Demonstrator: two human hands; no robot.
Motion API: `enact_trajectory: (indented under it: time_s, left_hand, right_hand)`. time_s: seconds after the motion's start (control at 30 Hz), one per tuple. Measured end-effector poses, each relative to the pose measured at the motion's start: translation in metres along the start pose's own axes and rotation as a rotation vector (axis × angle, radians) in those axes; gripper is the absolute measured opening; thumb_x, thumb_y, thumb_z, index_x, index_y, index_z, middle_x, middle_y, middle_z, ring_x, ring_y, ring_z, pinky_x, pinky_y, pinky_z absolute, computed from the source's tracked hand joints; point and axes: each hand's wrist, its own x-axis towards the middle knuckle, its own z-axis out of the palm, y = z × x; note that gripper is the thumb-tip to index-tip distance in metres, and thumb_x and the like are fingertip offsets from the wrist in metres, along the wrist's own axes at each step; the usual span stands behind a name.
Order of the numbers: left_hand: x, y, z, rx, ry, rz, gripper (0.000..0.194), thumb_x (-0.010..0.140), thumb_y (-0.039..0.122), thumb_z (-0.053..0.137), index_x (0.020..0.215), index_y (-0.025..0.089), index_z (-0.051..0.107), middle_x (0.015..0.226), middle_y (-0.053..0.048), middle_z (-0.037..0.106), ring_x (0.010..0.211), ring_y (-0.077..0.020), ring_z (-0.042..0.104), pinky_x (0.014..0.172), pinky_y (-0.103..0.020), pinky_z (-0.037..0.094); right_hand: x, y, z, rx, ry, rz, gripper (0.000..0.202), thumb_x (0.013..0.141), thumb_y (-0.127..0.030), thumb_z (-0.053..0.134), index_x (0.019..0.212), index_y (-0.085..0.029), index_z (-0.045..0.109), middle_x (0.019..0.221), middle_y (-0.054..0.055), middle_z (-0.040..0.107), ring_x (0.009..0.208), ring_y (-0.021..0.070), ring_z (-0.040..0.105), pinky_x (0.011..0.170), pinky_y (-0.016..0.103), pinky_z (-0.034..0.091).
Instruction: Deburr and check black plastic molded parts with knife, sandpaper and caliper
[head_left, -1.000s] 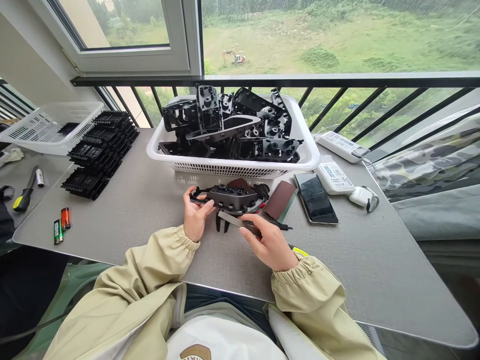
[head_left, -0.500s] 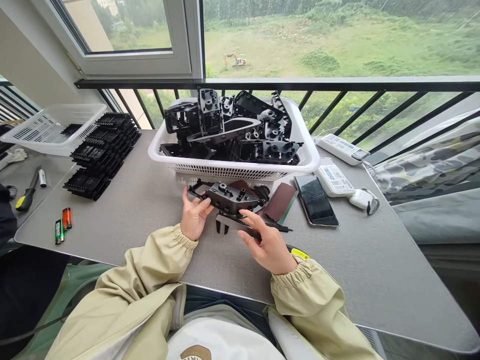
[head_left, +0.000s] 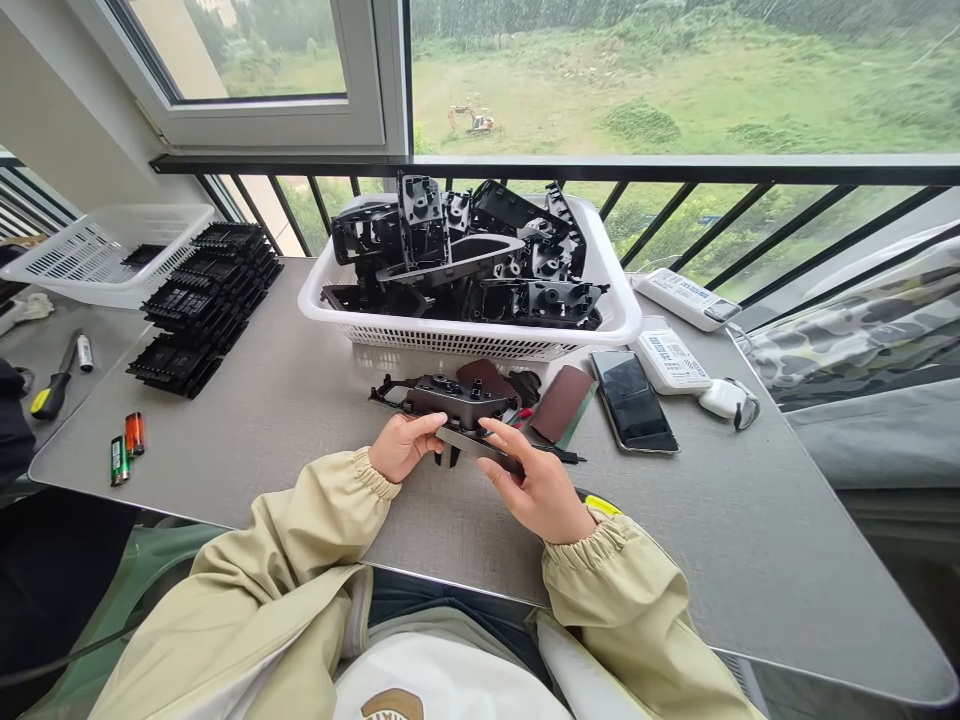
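Note:
A black molded plastic housing [head_left: 457, 402] with clips and an open frame at its left end is in front of me, in the middle of the table. Just below it, a narrow black trim piece with a grey face [head_left: 469, 440] spans between my hands. My left hand [head_left: 405, 445] pinches the left end of this trim piece, thumb on top. The fingers of my right hand [head_left: 536, 490] close on its right part, index finger near the housing. Whether the two plastic parts are joined, I cannot tell. Dark prongs hang beneath the trim piece.
Behind the hands stands a white basket [head_left: 472, 338] heaped with black plastic parts. Brown sandpaper [head_left: 562, 403], a phone [head_left: 634, 400] and white devices [head_left: 671, 360] lie to the right. Stacked black parts [head_left: 202, 310], two batteries [head_left: 126, 448] and a screwdriver [head_left: 56, 385] are leftward.
My left hand has let go of the housing's left end and moved right and down onto the trim piece. The housing has tilted and sunk slightly. My right hand has barely moved.

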Motion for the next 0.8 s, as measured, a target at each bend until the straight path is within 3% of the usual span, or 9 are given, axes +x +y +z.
enact_trajectory:
  time_s: [0.07, 0.27, 0.37, 0.47, 0.6, 0.67, 0.8]
  left_hand:
    - [0.0011, 0.0009, -0.0003, 0.009, 0.0, -0.002, 0.027, 0.058, 0.025, 0.083, 0.078, 0.012, 0.072, 0.071, -0.004, 0.071, 0.058, -0.0118, 0.061, 0.047, -0.021, 0.047]
    - [0.0002, 0.0024, 0.0016, 0.032, -0.029, 0.026, 0.031, 0.056, 0.024, 0.085, 0.081, 0.012, 0.072, 0.075, -0.004, 0.072, 0.067, -0.0151, 0.066, 0.069, -0.031, 0.056]
    - [-0.0014, 0.001, 0.0019, 0.044, -0.015, 0.069, 0.03, 0.056, 0.024, 0.084, 0.08, 0.012, 0.071, 0.075, -0.005, 0.073, 0.069, -0.018, 0.067, 0.074, -0.036, 0.055]
    - [-0.0018, -0.0006, 0.002, 0.066, -0.014, 0.101, 0.028, 0.053, 0.028, 0.084, 0.074, 0.015, 0.071, 0.073, -0.005, 0.073, 0.071, -0.0215, 0.069, 0.08, -0.04, 0.055]
    - [0.001, -0.0028, 0.0032, 0.071, 0.074, 0.236, 0.027, 0.05, 0.029, 0.083, 0.072, 0.024, 0.068, 0.072, 0.0, 0.072, 0.074, -0.0221, 0.069, 0.081, -0.042, 0.057]
    - [0.0025, -0.0038, 0.0039, 0.077, 0.1, 0.265, 0.024, 0.051, 0.028, 0.082, 0.069, 0.025, 0.066, 0.07, 0.001, 0.071, 0.074, -0.0223, 0.068, 0.077, -0.042, 0.058]
    - [0.0033, -0.0032, 0.0032, 0.035, 0.043, 0.191, 0.018, 0.054, 0.022, 0.077, 0.066, 0.021, 0.064, 0.068, 0.0, 0.07, 0.072, -0.0223, 0.069, 0.074, -0.041, 0.059]
  right_hand:
    - [-0.0001, 0.0006, -0.0009, 0.006, -0.012, -0.002, 0.047, 0.089, -0.035, 0.049, 0.135, -0.021, 0.049, 0.116, 0.013, 0.07, 0.056, 0.0154, 0.065, 0.063, 0.03, 0.053]
    - [0.0001, 0.0009, -0.0036, 0.001, -0.049, -0.036, 0.049, 0.09, -0.034, 0.047, 0.137, -0.023, 0.045, 0.114, 0.01, 0.071, 0.042, 0.0104, 0.049, 0.064, 0.032, 0.053]
    - [0.0, 0.0013, -0.0032, -0.001, -0.057, -0.051, 0.049, 0.09, -0.034, 0.047, 0.137, -0.022, 0.041, 0.11, 0.009, 0.071, 0.043, 0.0104, 0.049, 0.062, 0.031, 0.052]
    - [0.0001, 0.003, -0.002, -0.019, -0.004, -0.057, 0.04, 0.091, -0.036, 0.046, 0.128, -0.019, 0.045, 0.1, 0.009, 0.071, 0.053, 0.0136, 0.058, 0.061, 0.03, 0.051]
    - [0.0021, 0.0045, -0.0018, -0.08, 0.014, -0.079, 0.023, 0.094, -0.037, 0.043, 0.102, -0.019, 0.056, 0.092, 0.009, 0.07, 0.077, 0.0196, 0.066, 0.071, 0.031, 0.052]
    - [0.0034, 0.0048, -0.0017, -0.094, -0.008, -0.085, 0.024, 0.095, -0.036, 0.041, 0.1, -0.019, 0.058, 0.092, 0.009, 0.07, 0.083, 0.0208, 0.067, 0.074, 0.031, 0.052]
    - [0.0047, 0.0062, 0.0008, -0.109, -0.033, -0.085, 0.024, 0.094, -0.034, 0.043, 0.103, -0.02, 0.06, 0.096, 0.009, 0.07, 0.087, 0.0221, 0.067, 0.074, 0.033, 0.052]
